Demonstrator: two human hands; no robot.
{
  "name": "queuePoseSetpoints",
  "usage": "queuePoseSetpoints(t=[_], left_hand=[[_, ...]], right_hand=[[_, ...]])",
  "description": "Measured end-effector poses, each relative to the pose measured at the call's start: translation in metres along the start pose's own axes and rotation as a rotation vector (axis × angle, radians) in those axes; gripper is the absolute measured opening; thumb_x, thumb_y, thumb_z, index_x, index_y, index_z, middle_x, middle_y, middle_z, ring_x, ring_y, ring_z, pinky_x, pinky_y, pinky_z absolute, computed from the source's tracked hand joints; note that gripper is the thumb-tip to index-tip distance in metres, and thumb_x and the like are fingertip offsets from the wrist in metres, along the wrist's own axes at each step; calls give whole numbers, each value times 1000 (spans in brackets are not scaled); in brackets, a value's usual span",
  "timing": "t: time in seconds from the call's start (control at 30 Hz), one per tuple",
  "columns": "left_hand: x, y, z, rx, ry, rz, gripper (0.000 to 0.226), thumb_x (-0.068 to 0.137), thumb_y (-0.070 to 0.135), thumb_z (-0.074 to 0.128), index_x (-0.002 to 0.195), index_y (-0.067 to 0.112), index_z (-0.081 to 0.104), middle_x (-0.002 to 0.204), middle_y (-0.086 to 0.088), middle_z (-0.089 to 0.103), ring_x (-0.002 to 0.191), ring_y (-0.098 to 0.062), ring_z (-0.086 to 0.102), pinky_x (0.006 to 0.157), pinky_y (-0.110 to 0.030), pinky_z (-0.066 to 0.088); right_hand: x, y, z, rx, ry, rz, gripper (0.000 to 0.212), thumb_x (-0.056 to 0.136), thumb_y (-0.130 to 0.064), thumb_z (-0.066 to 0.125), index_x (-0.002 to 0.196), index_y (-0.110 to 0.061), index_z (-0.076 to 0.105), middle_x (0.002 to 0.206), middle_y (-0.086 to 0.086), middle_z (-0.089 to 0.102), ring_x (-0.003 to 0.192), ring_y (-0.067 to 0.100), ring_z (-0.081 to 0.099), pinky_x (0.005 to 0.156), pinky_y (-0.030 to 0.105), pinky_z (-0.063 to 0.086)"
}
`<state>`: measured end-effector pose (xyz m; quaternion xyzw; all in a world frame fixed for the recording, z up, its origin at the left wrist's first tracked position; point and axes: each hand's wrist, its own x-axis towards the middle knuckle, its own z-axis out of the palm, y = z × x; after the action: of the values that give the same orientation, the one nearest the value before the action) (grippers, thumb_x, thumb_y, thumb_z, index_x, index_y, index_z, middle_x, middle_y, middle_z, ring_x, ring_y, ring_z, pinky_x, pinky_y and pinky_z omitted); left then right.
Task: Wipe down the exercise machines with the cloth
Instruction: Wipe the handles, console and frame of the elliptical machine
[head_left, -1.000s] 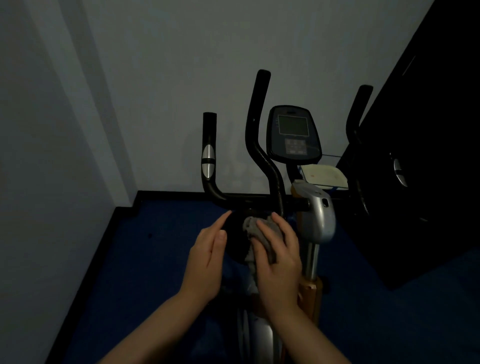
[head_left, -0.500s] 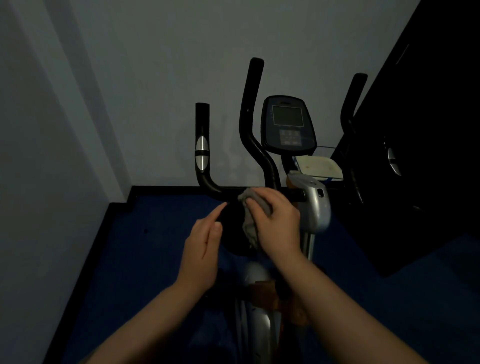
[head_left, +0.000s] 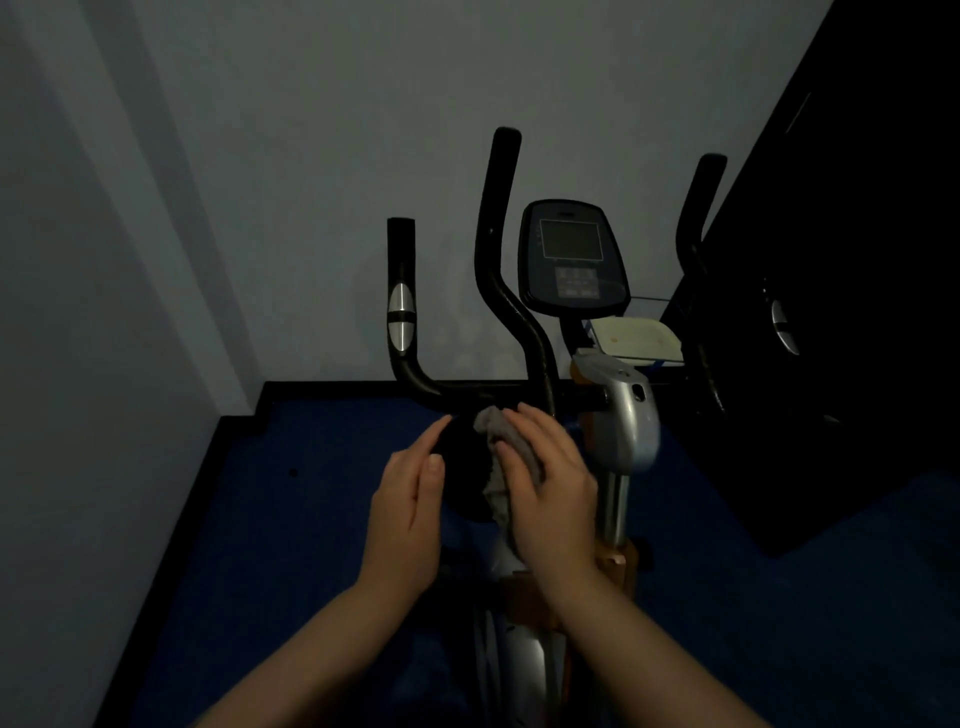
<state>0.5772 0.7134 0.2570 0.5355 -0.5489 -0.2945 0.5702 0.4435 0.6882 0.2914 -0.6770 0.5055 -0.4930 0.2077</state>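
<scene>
The exercise machine stands in front of me, with black handlebars, a dark console and a silver housing. My right hand holds a grey cloth between thumb and fingers. It presses the cloth on a round black part just below the crossbar. My left hand lies against that part's left edge with straight fingers and holds nothing. The hands hide much of the black part.
A tall dark cabinet stands close on the right, next to the right handlebar. A pale flat object lies behind the console. Grey walls close in at the left and back. The floor is blue.
My right hand slid up with the cloth to the crossbar, then back down a little onto the round black part. The left hand has stayed at its left edge.
</scene>
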Motion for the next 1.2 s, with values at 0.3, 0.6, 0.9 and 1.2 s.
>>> queuePoseSetpoints(t=[0.3, 0.6, 0.9, 1.2], left_hand=[[-1, 2, 0, 12, 7, -8, 39, 96, 49, 29, 131, 45, 45, 117, 14, 57, 110, 3, 54, 88, -5, 39], [-2, 2, 5, 41, 32, -30, 42, 96, 50, 26, 133, 43, 45, 119, 8, 57, 110, 2, 53, 88, -7, 40], [16, 8, 1, 310, -4, 50, 50, 98, 45, 20, 134, 26, 50, 108, 4, 62, 94, -9, 55, 83, -41, 48], [20, 10, -6, 434, -84, 91, 55, 97, 48, 18, 139, 25, 45, 99, 2, 65, 82, -14, 57, 74, -42, 49]], right_hand=[[1, 12, -12, -189, -113, -233, 35, 96, -26, 51, 127, -15, 62, 134, -4, 55, 122, 3, 49, 105, 12, 34], [-1, 16, -4, -257, -73, -265, 36, 94, -25, 51, 126, -15, 62, 134, 1, 57, 128, 13, 46, 110, 13, 27], [10, 8, -1, -321, -84, -243, 33, 95, -24, 56, 126, -18, 63, 132, -2, 59, 125, 12, 50, 105, 13, 31], [32, -1, -2, -278, -160, -187, 31, 94, -18, 61, 124, -18, 65, 125, -3, 64, 112, 5, 55, 96, 19, 44]])
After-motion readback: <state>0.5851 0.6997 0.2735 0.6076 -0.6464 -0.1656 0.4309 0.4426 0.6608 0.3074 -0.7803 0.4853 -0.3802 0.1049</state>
